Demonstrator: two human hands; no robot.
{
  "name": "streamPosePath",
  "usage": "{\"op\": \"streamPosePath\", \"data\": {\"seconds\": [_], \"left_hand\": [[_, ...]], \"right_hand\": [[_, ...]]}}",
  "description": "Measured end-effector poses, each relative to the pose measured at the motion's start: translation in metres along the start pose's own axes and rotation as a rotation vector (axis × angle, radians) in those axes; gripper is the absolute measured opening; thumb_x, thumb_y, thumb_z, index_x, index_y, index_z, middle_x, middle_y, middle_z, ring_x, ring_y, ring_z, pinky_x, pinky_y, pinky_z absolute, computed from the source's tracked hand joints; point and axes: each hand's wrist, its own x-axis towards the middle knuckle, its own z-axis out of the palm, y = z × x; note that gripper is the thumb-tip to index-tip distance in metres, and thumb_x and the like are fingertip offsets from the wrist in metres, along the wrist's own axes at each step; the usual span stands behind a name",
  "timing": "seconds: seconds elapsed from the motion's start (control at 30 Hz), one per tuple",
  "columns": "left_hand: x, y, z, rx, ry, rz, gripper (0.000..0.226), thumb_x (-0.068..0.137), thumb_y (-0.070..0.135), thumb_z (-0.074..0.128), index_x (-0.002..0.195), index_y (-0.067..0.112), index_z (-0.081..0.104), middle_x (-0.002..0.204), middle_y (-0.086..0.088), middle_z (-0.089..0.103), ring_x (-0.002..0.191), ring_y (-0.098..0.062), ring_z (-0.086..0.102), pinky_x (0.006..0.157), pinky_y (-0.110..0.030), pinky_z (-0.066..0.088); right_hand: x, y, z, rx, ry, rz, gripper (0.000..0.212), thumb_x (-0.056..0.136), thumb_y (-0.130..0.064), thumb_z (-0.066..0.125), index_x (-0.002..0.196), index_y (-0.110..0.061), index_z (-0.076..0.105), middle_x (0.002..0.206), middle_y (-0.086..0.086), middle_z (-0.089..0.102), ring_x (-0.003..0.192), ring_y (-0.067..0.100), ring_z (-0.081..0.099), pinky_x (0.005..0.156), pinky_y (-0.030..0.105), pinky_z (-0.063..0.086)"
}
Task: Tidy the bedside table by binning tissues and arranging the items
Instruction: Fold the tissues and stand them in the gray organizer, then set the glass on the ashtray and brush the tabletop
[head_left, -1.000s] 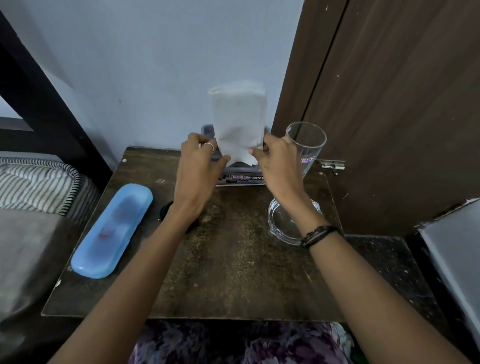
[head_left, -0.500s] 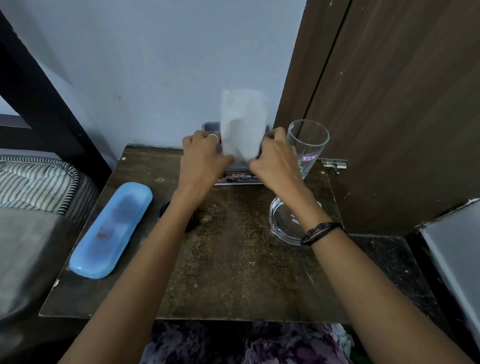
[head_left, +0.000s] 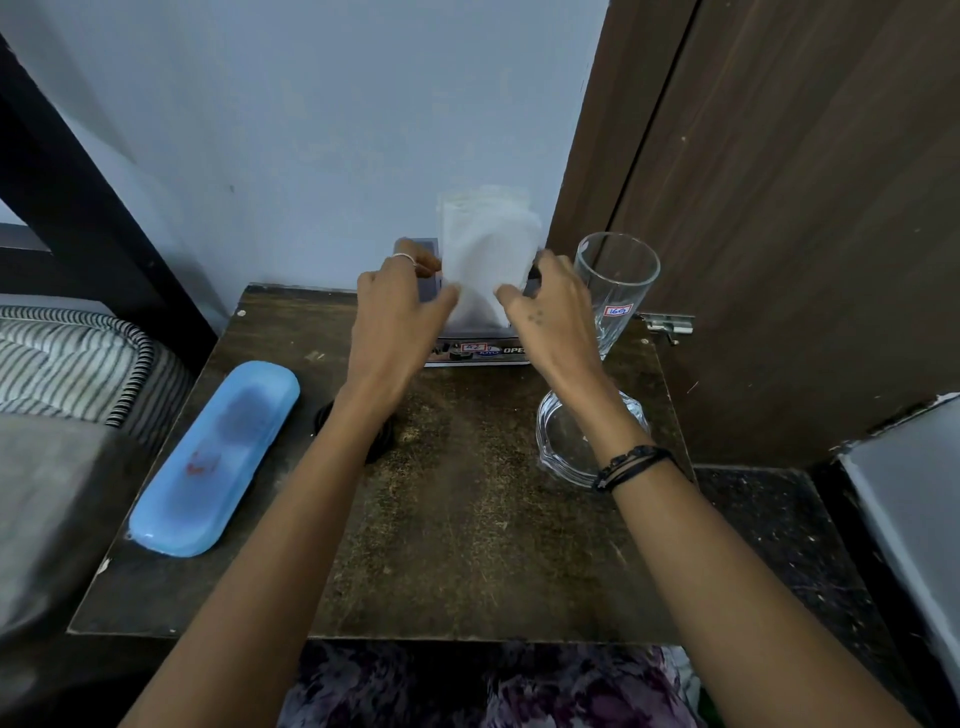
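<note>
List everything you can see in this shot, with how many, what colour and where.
tissue: one, white, upright above the pack at the table's back edge, held by both hands
tissue pack: one, grey with a printed label, back centre of the table
drinking glass: one, clear, upright, back right
glass bowl: one, clear, right side, under the right wrist
blue case: one, light blue, left edge
black band: one, black, partly hidden under the left forearm
bedside table: one, dark brown
left hand: pinches the tissue's left edge
right hand: pinches its right edge
</note>
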Motion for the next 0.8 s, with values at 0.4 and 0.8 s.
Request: {"op": "streamPosePath", "data": {"seconds": [0.4,0.8], "left_hand": [[-0.024,0.020,0.008,0.172,0.195,0.057,0.035,0.083,0.009,0.056,0.118,0.008,0.051,0.127,-0.015,0.047,0.113,-0.031,0.046,0.087,-0.042,0.046],[-0.051,0.070,0.091,-0.303,-0.187,0.142,0.061,0.089,0.003,0.052,0.143,0.019,0.028,0.140,-0.002,0.046,0.127,-0.013,0.047,0.104,-0.036,0.045]], "right_hand": [[-0.008,0.000,-0.008,0.015,0.012,-0.017,0.029,0.085,-0.016,0.064,0.113,-0.006,0.060,0.104,0.005,0.051,0.088,0.011,0.052,0.059,0.010,0.035],[-0.052,0.046,-0.046,0.239,0.417,0.163,0.051,0.080,-0.016,0.071,0.125,-0.013,0.048,0.116,-0.006,0.044,0.104,0.007,0.050,0.084,0.018,0.045]]}}
